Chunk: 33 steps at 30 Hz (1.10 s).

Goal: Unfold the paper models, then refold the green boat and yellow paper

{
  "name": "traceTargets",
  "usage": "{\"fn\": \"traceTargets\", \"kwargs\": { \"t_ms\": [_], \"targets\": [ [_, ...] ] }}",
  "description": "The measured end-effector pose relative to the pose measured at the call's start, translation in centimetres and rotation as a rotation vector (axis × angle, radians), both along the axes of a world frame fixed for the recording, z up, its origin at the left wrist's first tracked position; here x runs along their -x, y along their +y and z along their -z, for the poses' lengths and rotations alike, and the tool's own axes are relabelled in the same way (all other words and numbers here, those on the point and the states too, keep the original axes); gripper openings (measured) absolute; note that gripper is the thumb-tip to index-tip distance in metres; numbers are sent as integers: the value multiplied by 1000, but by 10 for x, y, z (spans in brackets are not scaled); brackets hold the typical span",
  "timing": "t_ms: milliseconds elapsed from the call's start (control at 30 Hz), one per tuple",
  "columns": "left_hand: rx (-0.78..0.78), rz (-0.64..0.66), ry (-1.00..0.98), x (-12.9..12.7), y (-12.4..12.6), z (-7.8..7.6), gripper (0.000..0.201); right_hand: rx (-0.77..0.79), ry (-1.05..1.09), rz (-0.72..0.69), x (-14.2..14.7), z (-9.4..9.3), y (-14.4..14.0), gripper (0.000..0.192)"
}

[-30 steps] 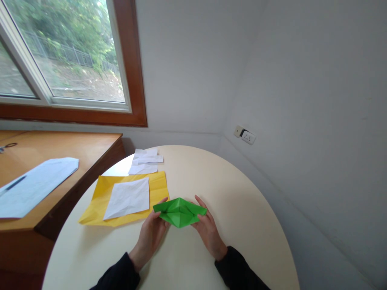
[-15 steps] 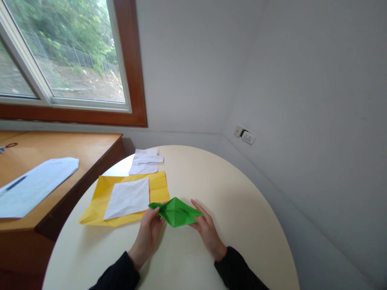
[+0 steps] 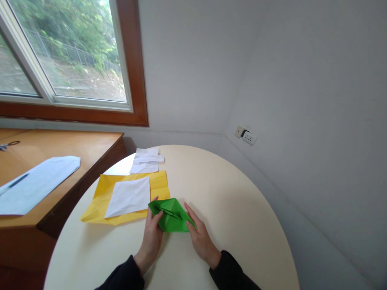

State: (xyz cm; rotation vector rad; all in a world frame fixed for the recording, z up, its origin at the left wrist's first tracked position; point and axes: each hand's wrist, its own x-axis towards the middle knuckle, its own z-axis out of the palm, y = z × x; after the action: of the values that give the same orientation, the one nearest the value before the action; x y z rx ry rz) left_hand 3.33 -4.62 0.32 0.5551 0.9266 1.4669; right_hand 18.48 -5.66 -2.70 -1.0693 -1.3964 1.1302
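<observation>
A folded green paper [image 3: 171, 216] lies on the round table [image 3: 236, 225] directly between the two hands, touching both. The left hand [image 3: 153, 235] holds the paper's near-left edge, thumb on top and fingers curled beneath or beside it, so that the paper is pinched at that side; the right hand [image 3: 198, 238] lies with its fingers stretched along the paper's right slope, fingertips touching the edge, though whether it grips or merely presses cannot be told. The paper's long axis runs from its pointed corner beyond the left hand's thumb toward the right hand's fingertips, slanting slightly nearer the person on the right; a raised crease crosses its top. Neither hand is clearly the nearer: each meets one end of the paper. Just beyond the left hand, a yellow sheet [image 3: 99, 201] lies flat with a white sheet [image 3: 128, 196] upon it, its near-right corner touching or just under the green paper. Farther off lie white scraps [image 3: 145, 161].
</observation>
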Motion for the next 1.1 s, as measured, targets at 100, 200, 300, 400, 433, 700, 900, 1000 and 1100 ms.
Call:
{"fn": "traceTargets", "kwargs": {
  "t_ms": [100,200,300,400,433,700,900,1000,1100],
  "targets": [
    [-10,-41,86,0,2,11,58,-10,-61,-21,1,-4,-2,53],
    [-89,-88,259,4,6,19,52,-13,-102,-72,2,-12,-5,60],
    [-147,-121,409,9,8,19,47,17,2,-215,0,-21,-7,69],
    [-183,-98,479,11,9,14,44,117,193,-324,-5,-31,-5,77],
    [-194,-80,489,12,9,12,43,160,253,-325,-7,-35,-4,78],
    [-212,83,463,10,4,4,48,361,168,-169,-2,-46,16,74],
    [-143,161,322,9,6,0,50,184,12,-199,14,-36,29,39],
    [-74,182,175,7,8,1,57,159,-66,-122,16,-32,32,35],
    [-72,152,142,6,10,4,48,102,-184,-28,18,-33,32,34]
  ]
}}
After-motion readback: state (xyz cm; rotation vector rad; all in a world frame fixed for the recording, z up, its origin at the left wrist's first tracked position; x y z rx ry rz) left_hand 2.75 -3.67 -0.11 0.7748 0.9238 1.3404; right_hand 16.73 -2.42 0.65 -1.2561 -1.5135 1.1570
